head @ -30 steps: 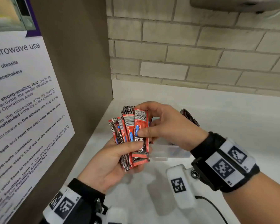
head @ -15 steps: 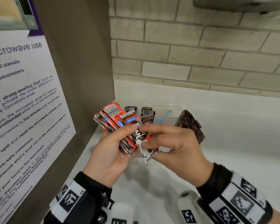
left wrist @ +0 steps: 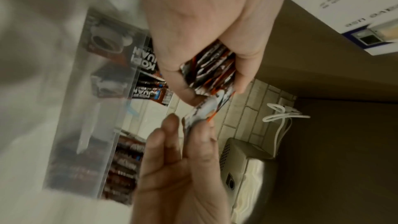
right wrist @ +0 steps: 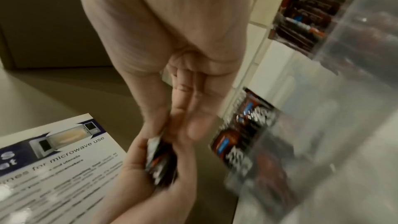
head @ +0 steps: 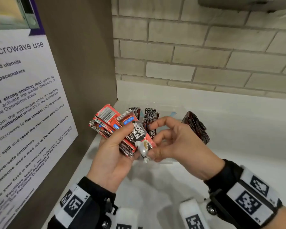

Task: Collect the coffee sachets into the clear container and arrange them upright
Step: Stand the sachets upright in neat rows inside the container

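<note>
Over the white worktop (head: 238,138), head view: my left hand (head: 112,161) grips a fanned stack of red sachets (head: 109,123), the front one reading "KOPI", "100%". My right hand (head: 177,146) pinches that sachet's lower end. More sachets stand in the clear container (head: 175,108) behind. A wall poster (head: 23,100) reads "microwave use".

Left wrist view: left hand (left wrist: 204,23) clamped on the stack (left wrist: 213,69); right fingertips (left wrist: 204,134) pinch one end.

Right wrist view: blurred; the poster (right wrist: 53,164) reads "for microwave use".
</note>
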Demonstrator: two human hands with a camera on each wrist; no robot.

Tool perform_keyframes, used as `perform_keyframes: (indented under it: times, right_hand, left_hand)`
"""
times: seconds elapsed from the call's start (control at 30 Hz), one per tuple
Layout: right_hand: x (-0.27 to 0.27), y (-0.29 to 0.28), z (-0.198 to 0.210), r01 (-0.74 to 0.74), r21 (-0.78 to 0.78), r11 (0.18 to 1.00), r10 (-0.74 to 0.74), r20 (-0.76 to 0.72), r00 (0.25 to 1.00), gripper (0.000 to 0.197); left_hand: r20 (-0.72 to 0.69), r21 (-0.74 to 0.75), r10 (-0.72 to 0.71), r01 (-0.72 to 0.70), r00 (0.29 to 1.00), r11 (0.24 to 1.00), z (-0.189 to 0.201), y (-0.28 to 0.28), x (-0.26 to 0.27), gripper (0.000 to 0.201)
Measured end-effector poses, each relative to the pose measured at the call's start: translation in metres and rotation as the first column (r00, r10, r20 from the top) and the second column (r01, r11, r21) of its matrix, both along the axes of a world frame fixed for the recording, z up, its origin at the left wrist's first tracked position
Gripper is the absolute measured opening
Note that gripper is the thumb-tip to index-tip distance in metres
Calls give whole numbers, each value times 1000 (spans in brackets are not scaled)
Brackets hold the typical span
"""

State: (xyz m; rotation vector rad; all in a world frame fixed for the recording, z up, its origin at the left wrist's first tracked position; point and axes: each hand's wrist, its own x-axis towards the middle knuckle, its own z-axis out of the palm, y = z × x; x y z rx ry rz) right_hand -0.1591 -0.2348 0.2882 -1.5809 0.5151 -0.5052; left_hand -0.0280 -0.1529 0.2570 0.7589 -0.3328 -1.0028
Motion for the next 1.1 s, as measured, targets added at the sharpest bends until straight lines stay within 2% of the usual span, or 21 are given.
perform_keyframes:
  times: [0.1,0.17,0.23,0.3,0.37,0.43,0.5,0.53,0.73,0.83,1.0,1.1]
  right_hand:
    - [2,-13,22,2,-218,976,-27,-113,993,52]
    - [9,-22,37,-79,-341,937,2,-222,975,42]
    - [19,-26,44,-175,-417,892,9,-370,929,28]
    - [24,-32,47,-203,-426,882,-7,-441,897,16]
    - [23,-42,53,-122,-436,892,-68,-395,916,7]
    - [18,-54,63,89,-428,899,-210,-244,947,3]
    - [16,-63,66,263,-400,878,-334,-117,935,6]
    - [19,-65,63,293,-414,862,-365,-104,925,7]
    - [42,-62,8,191,-663,724,-429,-216,877,23]
    - [46,-63,-13,165,-681,714,-434,-245,867,29]
    - [47,-64,-34,119,-736,666,-427,-245,871,25]
    - [49,-64,-44,151,-735,661,-448,-224,866,18]
  left_hand:
    - [236,121,-81,54,968,991,-2,1,2,40]
    - [324,170,-139,87,936,982,-2,1,-2,45]
    - [329,187,-169,111,929,976,-3,2,-6,49]
    - [278,185,-164,115,946,976,-5,3,-7,41]
    - [209,176,-139,103,968,979,-5,4,-3,35]
    - [138,176,-90,65,986,982,-5,6,3,33]
    - [119,172,-55,34,991,985,-6,7,6,29]
    - [115,161,-52,33,992,986,-5,7,5,29]
    - [99,47,-139,135,985,990,-1,2,-10,28]
    - [102,40,-152,149,983,988,-1,-2,-15,28]
    - [123,37,-169,165,978,986,-3,-7,-20,39]
    - [127,51,-171,165,977,985,-5,-11,-23,48]
